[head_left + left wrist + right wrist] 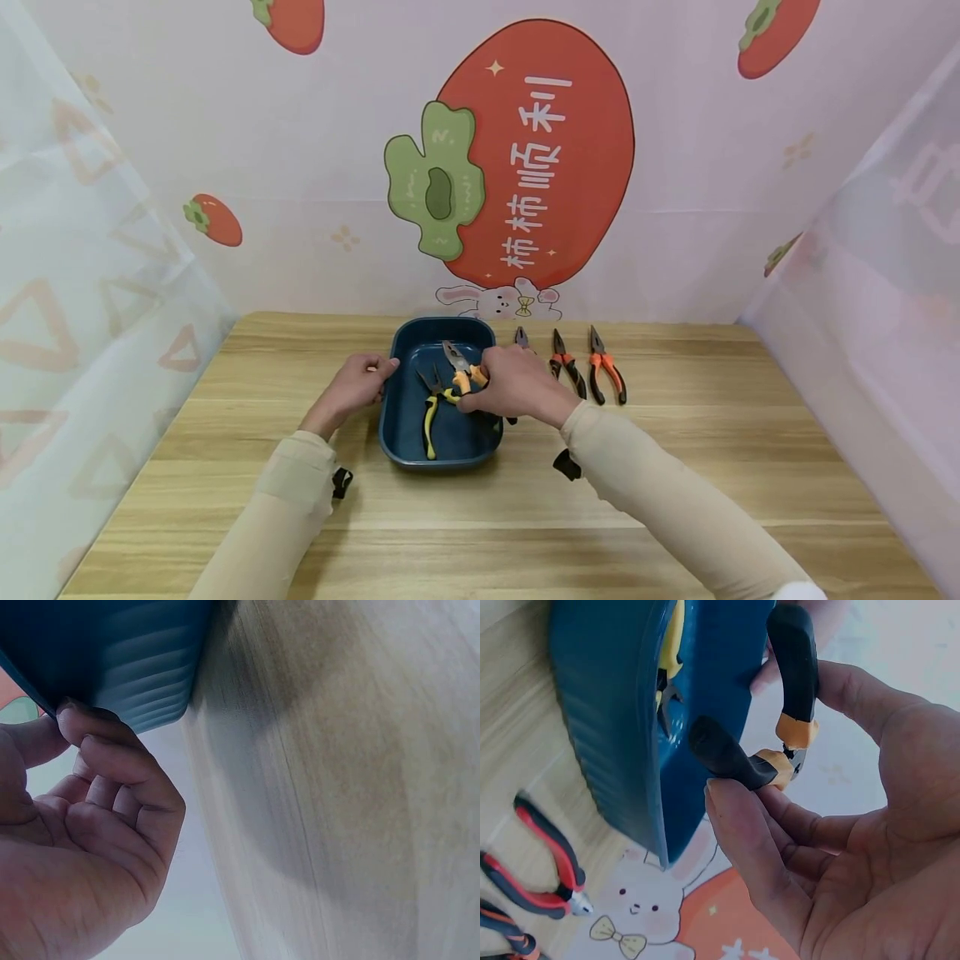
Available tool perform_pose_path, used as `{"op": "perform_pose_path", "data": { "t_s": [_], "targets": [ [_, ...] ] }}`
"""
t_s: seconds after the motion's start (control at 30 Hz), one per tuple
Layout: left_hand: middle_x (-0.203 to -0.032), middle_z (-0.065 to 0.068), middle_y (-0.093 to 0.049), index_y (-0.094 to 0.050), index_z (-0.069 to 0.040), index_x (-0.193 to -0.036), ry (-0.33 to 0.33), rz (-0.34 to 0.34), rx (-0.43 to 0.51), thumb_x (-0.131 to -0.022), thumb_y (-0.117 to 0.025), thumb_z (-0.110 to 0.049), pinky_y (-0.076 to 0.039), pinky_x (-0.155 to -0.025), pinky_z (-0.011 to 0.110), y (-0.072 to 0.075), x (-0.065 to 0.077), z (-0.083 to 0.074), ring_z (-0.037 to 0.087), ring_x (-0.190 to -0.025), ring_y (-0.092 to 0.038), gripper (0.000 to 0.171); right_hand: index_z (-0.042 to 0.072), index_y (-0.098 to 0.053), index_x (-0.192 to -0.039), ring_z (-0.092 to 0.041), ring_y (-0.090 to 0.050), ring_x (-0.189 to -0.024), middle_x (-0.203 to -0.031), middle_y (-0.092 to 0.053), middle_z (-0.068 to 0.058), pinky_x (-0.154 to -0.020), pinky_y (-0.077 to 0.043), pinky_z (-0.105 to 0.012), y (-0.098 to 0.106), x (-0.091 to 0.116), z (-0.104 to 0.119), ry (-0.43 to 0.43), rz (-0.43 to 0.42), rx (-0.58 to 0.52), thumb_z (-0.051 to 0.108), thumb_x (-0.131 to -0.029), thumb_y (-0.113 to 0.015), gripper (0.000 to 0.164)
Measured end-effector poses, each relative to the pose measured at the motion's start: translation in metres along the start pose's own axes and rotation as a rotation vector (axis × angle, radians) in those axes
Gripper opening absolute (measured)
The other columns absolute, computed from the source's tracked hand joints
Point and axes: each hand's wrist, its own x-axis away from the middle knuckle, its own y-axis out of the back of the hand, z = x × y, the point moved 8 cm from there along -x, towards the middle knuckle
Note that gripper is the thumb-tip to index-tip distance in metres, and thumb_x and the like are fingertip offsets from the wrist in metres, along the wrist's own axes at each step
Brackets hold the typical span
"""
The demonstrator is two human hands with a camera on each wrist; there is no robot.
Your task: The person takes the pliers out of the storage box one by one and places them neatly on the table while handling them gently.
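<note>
"Fingers of the right hand (517, 385) are grasping the yellow-and-black pliers (459, 360) by the handles. What is the left hand (354, 387) doing?"

"Its thumb and fingers are pinching the left rim of the blue tray (405, 425), presumably because the grip is keeping the tray from sliding while the other hand is working above it."

"Where are the grasped pliers sitting?"

"They are hovering over the tray's interior, with the metal head pointing away from the person; whether the tip is touching the tray floor, I cannot tell."

"Why are the handles being held rather than the head?"

"In the right wrist view, the handles are standing apart and the digits are bearing on both, which is probably giving a steady hold and leaving the head free."

"And the remaining tools?"

"Yellow-handled pliers (430, 408) are resting inside the tray. On the wooden table (712, 400), to the tray's right, red-handled pliers (568, 864), orange-and-black pliers (558, 360) and orange-handled pliers (597, 360) are lying side by side, tips pointing away from the person. Their spacing is likely keeping each one easy to grasp singly."
</note>
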Motion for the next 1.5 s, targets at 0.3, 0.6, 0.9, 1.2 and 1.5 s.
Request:
{"op": "perform_pose_path", "data": {
  "t_s": [0.3,0.6,0.9,1.2,1.5],
  "targets": [
    [-0.066,0.003,-0.048,-0.055,-0.001,-0.083,0.004,0.000,-0.003,-0.109,-0.050,-0.026,-0.040,-0.054,0.028,0.000,0.000,0.000,0.017,-0.057,-0.047,0.036,0.011,-0.056,-0.067,-0.016,-0.045,-0.048,-0.054,-0.041,0.002,-0.045,-0.025,-0.027,0.009,0.010,-0.022,-0.045,-0.048,-0.003,0.048,-0.081,-0.084,0.048],
    [-0.065,0.002,-0.047,-0.056,0.000,-0.083,0.004,-0.002,-0.006,-0.109,-0.050,-0.026,-0.039,-0.055,0.028,0.000,0.000,0.001,0.016,-0.057,-0.046,0.037,0.010,-0.057,-0.071,-0.016,-0.046,-0.049,-0.055,-0.042,0.002,-0.045,-0.024,-0.027,0.021,0.015,-0.048,-0.100,-0.055,-0.042,0.047,-0.082,-0.084,0.047],
    [-0.066,0.002,-0.047,-0.056,0.000,-0.084,0.005,-0.007,-0.014,-0.109,-0.050,-0.027,-0.040,-0.056,0.029,0.000,0.000,0.001,0.019,-0.058,-0.047,0.037,0.013,-0.055,-0.062,-0.016,-0.050,-0.044,-0.051,-0.046,0.003,-0.043,-0.030,-0.026,0.029,0.019,-0.080,-0.132,-0.077,-0.025,0.046,-0.084,-0.081,0.047],
    [-0.067,0.003,-0.048,-0.056,-0.001,-0.084,0.008,-0.009,-0.023,-0.109,-0.051,-0.027,-0.041,-0.056,0.029,0.000,0.000,0.001,0.019,-0.059,-0.048,0.036,0.018,-0.041,-0.057,-0.009,-0.033,-0.041,-0.049,-0.034,0.007,-0.043,-0.023,-0.025,0.033,0.023,-0.114,-0.172,-0.084,-0.048,0.045,-0.085,-0.080,0.055],
    [-0.065,0.003,-0.049,-0.055,-0.002,-0.081,0.005,-0.013,-0.029,-0.109,-0.051,-0.026,-0.040,-0.056,0.029,0.000,-0.001,0.001,0.021,-0.058,-0.049,0.037,0.019,-0.040,-0.057,-0.008,-0.032,-0.043,-0.051,-0.034,0.007,-0.044,-0.024,-0.025,0.036,0.027,-0.142,-0.223,-0.075,-0.042,0.045,-0.086,-0.079,0.055]
  ]
}}
